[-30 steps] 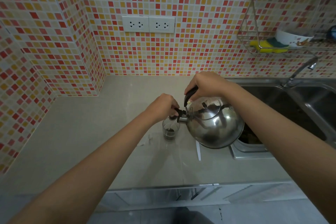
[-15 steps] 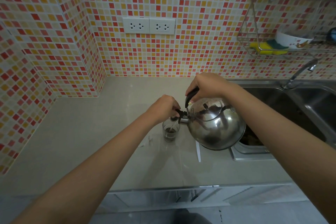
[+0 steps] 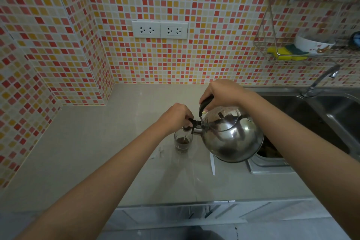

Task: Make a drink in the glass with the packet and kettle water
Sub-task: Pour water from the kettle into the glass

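Note:
A round steel kettle (image 3: 231,136) hangs tilted to the left above the counter. My right hand (image 3: 222,94) grips its black handle from above. My left hand (image 3: 175,117) pinches the black spout cap lever (image 3: 192,122) and holds it up. Under the spout stands a small clear glass (image 3: 182,143) with dark brown liquid in its lower part. A thin stream of water runs from the spout into the glass. A torn clear packet scrap (image 3: 158,151) lies on the counter just left of the glass.
A thin white strip (image 3: 212,163) lies right of the glass. The steel sink (image 3: 311,115) with its tap (image 3: 321,79) fills the right side. A wire rack (image 3: 303,44) with a bowl and sponge hangs above it. Sockets (image 3: 159,29) sit on the tiled wall.
Both hands and the kettle have stayed almost where they were. The pour goes on and the dark liquid in the glass stands slightly higher.

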`<move>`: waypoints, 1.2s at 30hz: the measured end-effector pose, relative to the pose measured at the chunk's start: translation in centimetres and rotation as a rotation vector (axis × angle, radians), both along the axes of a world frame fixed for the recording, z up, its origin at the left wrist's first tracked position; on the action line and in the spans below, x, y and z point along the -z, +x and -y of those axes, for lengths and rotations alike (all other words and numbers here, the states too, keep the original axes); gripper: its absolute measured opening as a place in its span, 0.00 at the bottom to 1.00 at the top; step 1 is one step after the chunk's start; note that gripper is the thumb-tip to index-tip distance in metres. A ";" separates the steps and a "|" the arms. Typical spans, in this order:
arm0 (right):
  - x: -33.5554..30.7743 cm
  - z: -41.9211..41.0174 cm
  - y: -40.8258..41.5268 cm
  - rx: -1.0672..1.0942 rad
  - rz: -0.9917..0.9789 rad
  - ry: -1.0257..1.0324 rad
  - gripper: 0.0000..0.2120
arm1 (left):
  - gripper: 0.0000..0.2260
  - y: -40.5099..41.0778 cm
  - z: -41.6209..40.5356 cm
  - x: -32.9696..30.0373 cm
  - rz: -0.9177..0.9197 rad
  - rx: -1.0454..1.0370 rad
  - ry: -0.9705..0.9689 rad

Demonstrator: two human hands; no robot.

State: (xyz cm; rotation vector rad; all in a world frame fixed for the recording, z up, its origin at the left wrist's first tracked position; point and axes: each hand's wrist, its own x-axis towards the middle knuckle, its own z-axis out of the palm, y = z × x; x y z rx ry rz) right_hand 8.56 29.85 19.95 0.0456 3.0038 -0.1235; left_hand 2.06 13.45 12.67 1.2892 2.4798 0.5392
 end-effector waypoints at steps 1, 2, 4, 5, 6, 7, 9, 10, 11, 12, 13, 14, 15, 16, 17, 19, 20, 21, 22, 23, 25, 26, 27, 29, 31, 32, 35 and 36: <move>0.0 0.0 0.0 -0.002 0.000 0.001 0.14 | 0.14 0.0 0.0 0.0 -0.001 0.002 0.000; 0.0 0.0 0.0 -0.003 -0.001 0.001 0.14 | 0.14 0.0 0.0 0.0 -0.001 0.004 0.001; 0.0 -0.1 0.1 -0.005 -0.004 0.004 0.14 | 0.14 0.0 0.0 0.0 -0.005 0.005 0.003; 0.0 -0.1 0.1 -0.007 -0.006 0.004 0.14 | 0.14 0.0 0.0 0.0 -0.006 0.005 0.003; 0.0 -0.1 0.1 -0.010 -0.008 0.003 0.14 | 0.14 0.0 0.0 0.1 -0.007 0.005 0.002; 0.0 -0.1 0.1 -0.012 -0.009 0.002 0.14 | 0.14 0.0 0.0 0.1 -0.007 0.006 -0.001; 0.1 -0.1 0.1 -0.014 -0.008 0.001 0.14 | 0.14 0.0 0.0 0.1 -0.008 0.006 -0.005; 0.1 -0.1 0.1 -0.012 -0.008 0.000 0.14 | 0.14 0.0 0.0 0.1 -0.006 0.004 -0.006; 0.1 -0.1 0.1 -0.010 -0.009 -0.002 0.14 | 0.14 -0.1 0.0 0.1 -0.002 0.001 -0.007; 0.2 -0.1 0.1 -0.008 -0.009 -0.002 0.14 | 0.15 -0.1 0.0 0.1 0.001 -0.001 -0.008; 0.2 -0.1 0.0 -0.006 -0.008 -0.003 0.14 | 0.15 0.0 -0.1 0.1 0.003 -0.003 -0.010; 0.3 -0.1 0.0 -0.004 -0.006 -0.003 0.14 | 0.15 0.0 -0.1 0.1 0.004 -0.004 -0.011; 0.3 -0.2 0.0 -0.003 -0.005 -0.006 0.14 | 0.15 0.0 -0.1 0.1 0.004 -0.004 -0.012; 0.4 -0.2 -0.1 -0.004 -0.003 -0.008 0.14 | 0.15 0.0 -0.1 0.1 0.004 -0.004 -0.014; 0.4 -0.2 -0.1 -0.007 0.001 -0.008 0.14 | 0.15 0.0 -0.2 0.2 0.004 -0.004 -0.015; 0.5 -0.2 -0.2 -0.013 0.005 -0.003 0.14 | 0.15 0.0 -0.2 0.2 0.009 -0.005 -0.015; 0.5 -0.2 -0.2 -0.014 0.004 -0.002 0.14 | 0.15 -0.1 -0.2 0.3 0.009 -0.005 -0.015; 0.5 -0.3 -0.2 -0.014 0.003 -0.004 0.14 | 0.15 -0.1 -0.2 0.3 0.008 -0.005 -0.015; 0.5 -0.3 -0.2 -0.013 0.001 -0.006 0.14 | 0.15 -0.1 -0.2 0.3 0.007 -0.007 -0.016; 0.4 -0.4 -0.2 -0.011 -0.001 -0.009 0.15 | 0.15 -0.1 -0.2 0.3 0.008 -0.010 -0.018; 0.4 -0.4 -0.2 -0.010 0.003 -0.010 0.15 | 0.15 -0.2 -0.3 0.3 0.007 -0.012 -0.016; 0.3 -0.4 -0.2 -0.010 0.005 -0.010 0.15 | 0.15 -0.2 -0.3 0.3 0.006 -0.011 -0.015; 0.4 -0.4 -0.2 -0.010 0.006 -0.011 0.15 | 0.15 -0.3 -0.3 0.3 0.006 -0.009 -0.015; 0.4 -0.4 -0.2 -0.012 0.003 -0.014 0.15 | 0.15 -0.3 -0.4 0.4 0.010 -0.007 -0.018; 0.5 -0.4 -0.2 -0.015 0.000 -0.020 0.15 | 0.15 -0.4 -0.4 0.4 0.016 -0.007 -0.022; 0.5 -0.5 -0.3 -0.019 -0.002 -0.022 0.14 | 0.15 -0.4 -0.3 0.5 0.018 -0.008 -0.021; 0.6 -0.6 -0.3 -0.030 -0.004 -0.039 0.14 | 0.15 -0.5 -0.3 0.7 0.029 -0.010 -0.007; 0.6 -0.6 -0.3 -0.033 -0.002 -0.052 0.14 | 0.15 -0.6 -0.3 0.8 0.037 -0.012 -0.003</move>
